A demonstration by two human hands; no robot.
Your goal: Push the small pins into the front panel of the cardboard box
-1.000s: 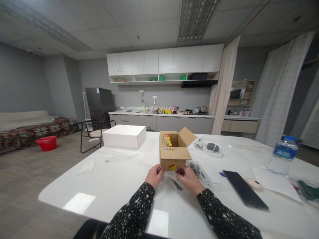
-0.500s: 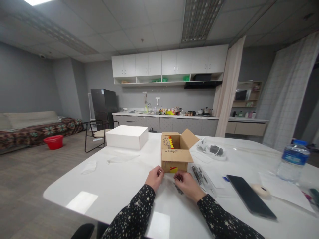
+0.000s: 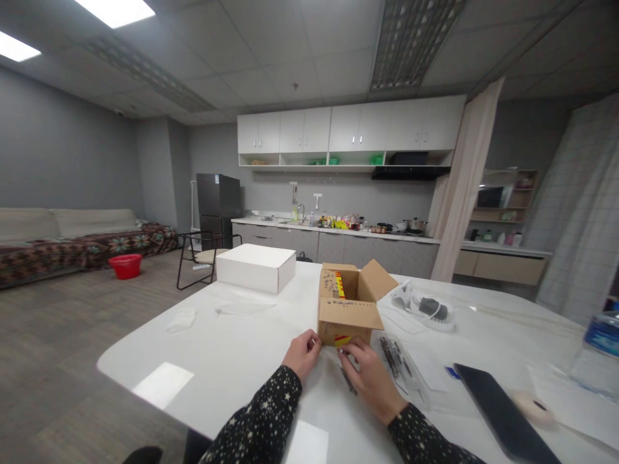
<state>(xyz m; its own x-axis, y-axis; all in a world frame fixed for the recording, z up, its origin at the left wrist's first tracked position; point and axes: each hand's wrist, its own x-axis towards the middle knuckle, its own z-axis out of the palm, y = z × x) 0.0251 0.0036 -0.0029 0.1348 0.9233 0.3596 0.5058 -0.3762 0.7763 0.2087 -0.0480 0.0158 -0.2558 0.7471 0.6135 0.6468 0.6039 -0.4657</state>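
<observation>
An open cardboard box (image 3: 352, 314) stands on the white table, its near flap folded outward and a red-and-yellow patch low on its front. My left hand (image 3: 302, 354) is closed with fingertips together at the box's lower left front corner; what it holds, if anything, is hidden. My right hand (image 3: 373, 375) pinches at the front of the box, near the patch; something small and pale may be between its fingertips, too small to name. Thin dark metal pieces (image 3: 348, 380) lie partly under my right hand. Beside it, a clear plastic case (image 3: 416, 385) holds several slim metal pieces.
A white box (image 3: 254, 267) stands to the left at the back. On the right lie a black phone (image 3: 500, 409), a pale rounded object (image 3: 532, 407) and a bundle of white cable (image 3: 438, 316). A water bottle (image 3: 599, 351) stands at the right edge.
The view has turned slightly left and up, shifting everything rightward. My right fingertips have moved up against the front of the box. My left hand stays pinched near its corner.
</observation>
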